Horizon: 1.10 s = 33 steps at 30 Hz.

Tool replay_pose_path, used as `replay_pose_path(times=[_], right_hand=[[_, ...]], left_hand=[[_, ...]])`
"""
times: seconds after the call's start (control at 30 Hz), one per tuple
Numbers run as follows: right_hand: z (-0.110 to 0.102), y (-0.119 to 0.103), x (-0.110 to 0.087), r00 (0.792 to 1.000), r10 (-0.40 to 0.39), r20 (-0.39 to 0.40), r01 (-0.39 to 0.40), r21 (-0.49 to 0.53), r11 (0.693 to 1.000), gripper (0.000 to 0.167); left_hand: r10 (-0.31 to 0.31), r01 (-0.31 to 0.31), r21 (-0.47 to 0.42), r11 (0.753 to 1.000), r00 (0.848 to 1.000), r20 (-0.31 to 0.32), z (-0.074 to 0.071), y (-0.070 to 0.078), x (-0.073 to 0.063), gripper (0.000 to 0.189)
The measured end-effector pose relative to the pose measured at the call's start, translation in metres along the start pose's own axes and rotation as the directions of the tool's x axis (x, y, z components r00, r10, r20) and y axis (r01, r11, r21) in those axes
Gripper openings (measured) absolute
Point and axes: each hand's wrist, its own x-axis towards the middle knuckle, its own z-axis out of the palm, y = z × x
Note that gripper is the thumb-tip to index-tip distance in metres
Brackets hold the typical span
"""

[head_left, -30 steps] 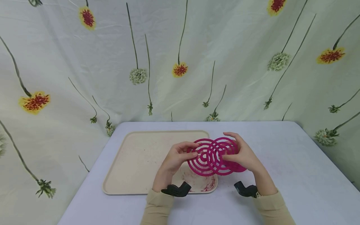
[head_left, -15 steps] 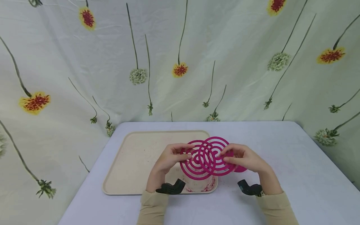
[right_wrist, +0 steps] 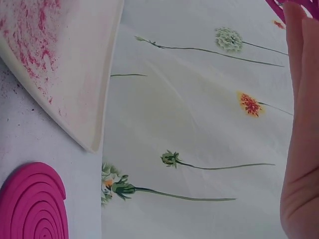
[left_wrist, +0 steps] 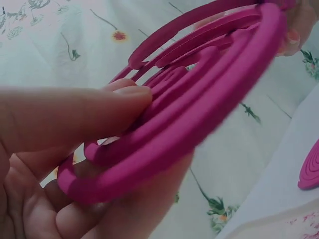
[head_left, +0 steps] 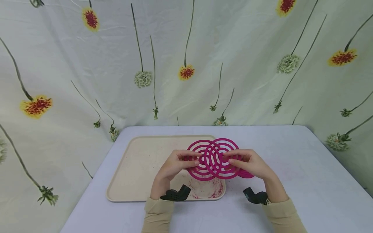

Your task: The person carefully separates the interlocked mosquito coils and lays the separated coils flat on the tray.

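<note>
Head cam: over near side of table (head_left: pixel 297 165), faces forward and down, wide, set back; gets left hand (head_left: pixel 174 165), right hand (head_left: pixel 255 164), tray (head_left: pixel 140 171) and floral backdrop (head_left: pixel 250 42), scene upright. Left wrist cam: very close, looks past thumb at pink coils (left_wrist: pixel 239 89) filling much of frame; tilted, backdrop behind, tray corner lower right. Right wrist cam: rolled about a quarter turn, printed stems lie sideways; hand close at right edge, mostly backdrop beyond. Wrist views share backdrop, tray corner, flat spiral (right_wrist: pixel 35 209); head covers these too, spiral partly hidden.
</note>
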Motion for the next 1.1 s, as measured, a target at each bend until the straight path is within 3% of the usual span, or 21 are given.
replay_pose_path(times=[0.1,0.17,0.3,0.43,0.6,0.83,0.97,1.1], right_hand=[[-0.001,0.000,-0.001,0.999,-0.024,0.041,0.024,0.011,1.000,0.026],[0.000,0.000,-0.001,1.000,-0.006,0.028,0.006,-0.014,1.000,0.026],[0.008,0.000,0.003,0.997,0.027,-0.077,-0.030,-0.026,0.999,0.030],[0.016,-0.002,0.007,0.982,0.042,-0.183,-0.040,0.014,0.999,0.034],[0.021,-0.004,0.010,0.967,0.065,-0.245,-0.044,0.089,0.995,0.039],[0.017,-0.005,0.006,0.981,0.025,-0.195,-0.022,0.016,1.000,0.036],[0.012,-0.007,0.003,0.991,0.008,-0.135,-0.004,0.030,1.000,0.035],[0.011,-0.007,0.003,0.994,0.006,-0.108,-0.001,0.050,0.999,0.036]], left_hand=[[-0.005,0.005,0.019,1.000,1.000,0.019,0.000,0.002,-0.001,0.029],[-0.001,0.001,0.029,1.000,1.000,0.012,0.002,0.004,-0.001,0.029],[0.006,-0.005,0.010,1.000,0.996,-0.088,0.010,0.006,0.001,0.030],[0.010,-0.018,-0.039,0.999,0.981,-0.196,0.018,0.006,0.005,0.029],[0.054,-0.066,-0.035,0.997,0.965,-0.258,0.021,0.006,0.008,0.029],[0.048,-0.047,0.008,0.999,0.982,-0.182,0.013,0.010,0.002,0.028],[0.053,-0.045,0.059,0.997,0.989,-0.137,0.010,0.012,-0.001,0.027],[0.067,-0.055,0.094,0.994,0.989,-0.134,0.009,0.014,-0.003,0.027]])
